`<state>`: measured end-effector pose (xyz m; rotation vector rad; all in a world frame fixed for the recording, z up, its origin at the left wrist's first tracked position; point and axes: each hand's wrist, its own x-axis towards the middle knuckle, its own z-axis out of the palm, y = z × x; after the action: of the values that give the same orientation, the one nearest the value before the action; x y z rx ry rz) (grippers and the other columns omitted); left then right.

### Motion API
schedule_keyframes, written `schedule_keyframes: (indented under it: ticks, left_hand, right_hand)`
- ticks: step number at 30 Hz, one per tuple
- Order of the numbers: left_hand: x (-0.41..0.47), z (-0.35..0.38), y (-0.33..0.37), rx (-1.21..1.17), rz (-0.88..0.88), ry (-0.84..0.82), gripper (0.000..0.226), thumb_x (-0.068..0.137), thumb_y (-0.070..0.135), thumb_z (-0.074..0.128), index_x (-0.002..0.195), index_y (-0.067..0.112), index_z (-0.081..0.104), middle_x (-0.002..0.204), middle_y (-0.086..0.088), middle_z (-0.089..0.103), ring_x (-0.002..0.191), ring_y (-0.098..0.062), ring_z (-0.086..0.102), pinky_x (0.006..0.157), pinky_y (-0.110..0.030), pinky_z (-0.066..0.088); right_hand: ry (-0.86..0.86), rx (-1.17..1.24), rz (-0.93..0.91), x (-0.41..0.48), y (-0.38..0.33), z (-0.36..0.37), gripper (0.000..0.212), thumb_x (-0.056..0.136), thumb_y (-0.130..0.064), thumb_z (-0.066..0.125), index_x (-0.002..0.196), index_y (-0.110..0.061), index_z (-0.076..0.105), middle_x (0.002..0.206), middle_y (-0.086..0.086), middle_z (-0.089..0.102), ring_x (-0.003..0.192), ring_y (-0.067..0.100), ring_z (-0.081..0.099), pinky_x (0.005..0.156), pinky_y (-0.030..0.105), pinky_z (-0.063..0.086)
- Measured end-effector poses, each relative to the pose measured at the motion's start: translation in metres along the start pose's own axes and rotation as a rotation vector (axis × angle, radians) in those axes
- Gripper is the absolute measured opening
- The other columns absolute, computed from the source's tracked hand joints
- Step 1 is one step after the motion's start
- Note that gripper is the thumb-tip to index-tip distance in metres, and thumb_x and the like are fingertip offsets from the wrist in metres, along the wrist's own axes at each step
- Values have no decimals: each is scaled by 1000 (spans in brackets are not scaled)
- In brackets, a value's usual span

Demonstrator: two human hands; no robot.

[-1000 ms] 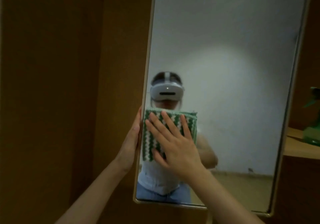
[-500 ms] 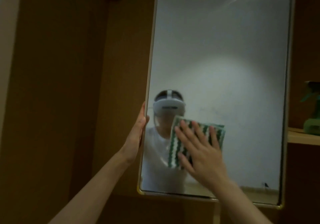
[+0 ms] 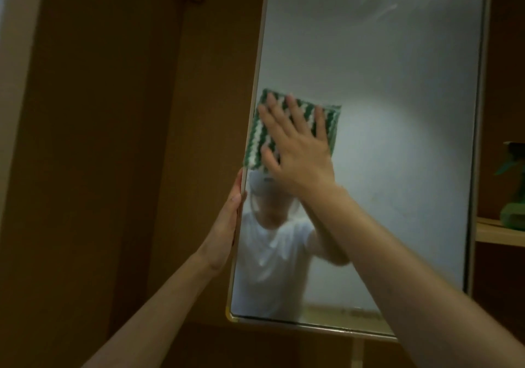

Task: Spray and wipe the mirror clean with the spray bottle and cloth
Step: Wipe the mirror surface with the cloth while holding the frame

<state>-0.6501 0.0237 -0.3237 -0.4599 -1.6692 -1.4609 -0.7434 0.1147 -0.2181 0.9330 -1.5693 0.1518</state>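
Single head-worn wide-angle view, facing forward onto the mirror [image 3: 383, 146], close, within arm's reach, frame slightly rolled so the mirror's top leans right, left hand [image 3: 227, 225] and right hand [image 3: 295, 151] reaching in from bottom edge.

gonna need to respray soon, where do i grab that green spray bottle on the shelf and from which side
Grip the narrow neck under the trigger head: the spray bottle stands upright on the shelf right of the mirror. Come from the front, probably with the right hand, since the trigger seems to point left.
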Motion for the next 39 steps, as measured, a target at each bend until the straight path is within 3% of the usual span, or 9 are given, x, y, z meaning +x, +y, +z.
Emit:
schedule_keyframes:
  ticks: [5,8,11,15,19,27,32,36,39]
  left_hand:
    - [-4,-4,0,-67,-34,-69,35,89,42,28,118,36,46,113,20,67,111,3,58,85,-13,50]
    - [-4,-10,-3,-55,-68,-55,44,85,52,28,125,40,41,131,14,55,125,-4,50,100,-23,45]
    - [-4,-8,-3,-3,-96,-45,69,81,62,30,143,34,23,152,10,29,140,-8,25,118,-40,20]
    - [0,-4,-5,-18,-114,17,59,92,48,23,146,25,14,154,11,21,134,-2,30,99,-8,33]
    - [-1,-1,-5,9,-110,50,51,96,37,16,146,27,11,156,10,15,140,-5,21,112,-24,15]
    - [-5,5,-2,54,-92,73,42,96,44,25,136,44,12,156,12,15,139,-4,23,111,-26,15]
    - [-6,6,1,41,-36,43,42,97,38,24,138,38,15,154,11,21,139,-3,25,114,-24,18]
    - [-6,8,3,46,-14,-45,41,100,30,17,140,29,25,133,11,48,116,7,53,90,-11,47]
    - [-5,6,-3,41,-33,-14,41,100,26,13,139,28,25,118,9,57,97,7,63,70,-9,51]
  right_hand:
    - [-33,102,-55,-97,-47,29,64,90,-45,31,149,-26,15,157,-6,12,145,19,4,113,51,-2]
    - [-104,81,-150,-170,-69,41,70,84,-47,39,149,-28,20,156,-8,17,145,18,5,114,49,0]
    - [-168,55,-283,-210,-74,46,74,82,-52,44,148,-31,20,155,-11,19,145,15,4,114,49,4]
    - [-99,20,-224,-172,-39,41,73,83,-52,42,148,-32,16,153,-11,20,144,14,2,115,47,0]
    - [67,21,-43,-81,19,19,65,87,-49,33,148,-29,17,153,-9,14,143,14,8,113,45,5]
    - [98,60,231,36,74,-21,62,93,-46,24,150,-30,7,159,-8,3,146,16,-3,114,49,-9]
    - [21,14,68,-1,23,-3,64,94,-47,24,150,-26,2,159,-4,-1,146,20,-5,114,54,-10]
    - [13,53,-42,-72,-22,20,64,91,-46,28,150,-24,13,157,-4,9,146,21,3,113,55,-1]
    - [-51,77,-136,-135,-52,34,68,87,-46,36,149,-24,16,156,-5,6,146,20,-1,114,52,-5]
